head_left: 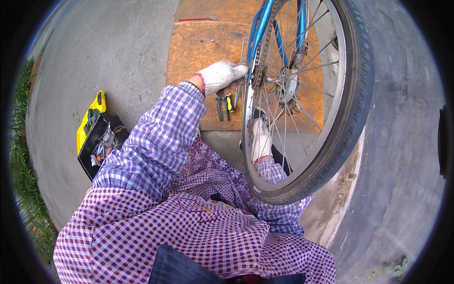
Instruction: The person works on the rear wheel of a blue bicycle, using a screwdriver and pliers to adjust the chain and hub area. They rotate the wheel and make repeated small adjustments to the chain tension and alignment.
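A bicycle wheel [362, 90] with a black tyre and thin spokes stands upright before me, joined to a blue frame [261, 29]. My left hand [221, 76], in a white knit glove, reaches to the near side of the hub area. Its fingers are closed at the frame end beside the chain [258, 54]; what they pinch is too small to make out. Through the spokes shows my right hand [259, 137], also gloved, low beside the wheel. Spokes and rim partly cover its fingers, so its grip cannot be told.
Pliers [222, 108] and a yellow-and-black screwdriver [230, 102] lie on a worn wooden board [198, 52]. Farther up is a red rod-like tool [197, 19]. A black-and-yellow toolbox [87, 151] full of tools stands open at left. Grass [28, 184] borders the concrete.
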Demonstrator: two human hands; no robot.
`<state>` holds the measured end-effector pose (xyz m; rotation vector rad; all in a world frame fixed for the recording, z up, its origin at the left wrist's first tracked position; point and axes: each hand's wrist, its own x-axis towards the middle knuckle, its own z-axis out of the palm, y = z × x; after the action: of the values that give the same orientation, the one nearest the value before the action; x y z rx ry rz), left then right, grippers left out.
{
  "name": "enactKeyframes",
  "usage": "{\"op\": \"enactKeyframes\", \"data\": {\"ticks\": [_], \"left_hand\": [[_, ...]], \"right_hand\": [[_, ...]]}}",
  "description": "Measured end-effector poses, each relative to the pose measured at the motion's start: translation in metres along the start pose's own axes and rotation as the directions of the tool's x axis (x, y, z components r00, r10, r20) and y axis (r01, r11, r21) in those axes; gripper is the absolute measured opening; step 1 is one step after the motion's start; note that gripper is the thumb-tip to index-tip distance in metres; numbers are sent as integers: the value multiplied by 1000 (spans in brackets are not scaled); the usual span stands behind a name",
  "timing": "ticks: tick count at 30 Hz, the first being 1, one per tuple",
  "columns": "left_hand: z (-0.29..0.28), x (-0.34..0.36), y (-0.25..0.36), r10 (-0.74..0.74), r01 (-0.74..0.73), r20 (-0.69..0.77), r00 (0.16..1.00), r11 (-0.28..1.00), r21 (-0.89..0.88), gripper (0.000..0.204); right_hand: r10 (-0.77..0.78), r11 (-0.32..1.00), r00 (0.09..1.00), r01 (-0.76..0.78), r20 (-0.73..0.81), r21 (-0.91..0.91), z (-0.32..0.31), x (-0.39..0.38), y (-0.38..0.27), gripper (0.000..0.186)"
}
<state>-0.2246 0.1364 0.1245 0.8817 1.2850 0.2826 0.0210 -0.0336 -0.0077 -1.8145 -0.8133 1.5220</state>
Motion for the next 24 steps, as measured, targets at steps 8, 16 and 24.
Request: {"op": "enactKeyframes", "data": {"ticks": [8,16,24], "left_hand": [[-2,8,-20,364,-288,-139,921,876,386,34],[-7,11,-17,30,-29,-34,999,998,50,46],[-5,8,-28,345,-299,-137,929,914,273,40]], "right_hand": [[-34,996,999,37,41,-79,1,7,9,53],[-11,1000,999,10,39,19,5,6,13,57],[49,995,998,-53,47,81,7,-3,9,54]]}}
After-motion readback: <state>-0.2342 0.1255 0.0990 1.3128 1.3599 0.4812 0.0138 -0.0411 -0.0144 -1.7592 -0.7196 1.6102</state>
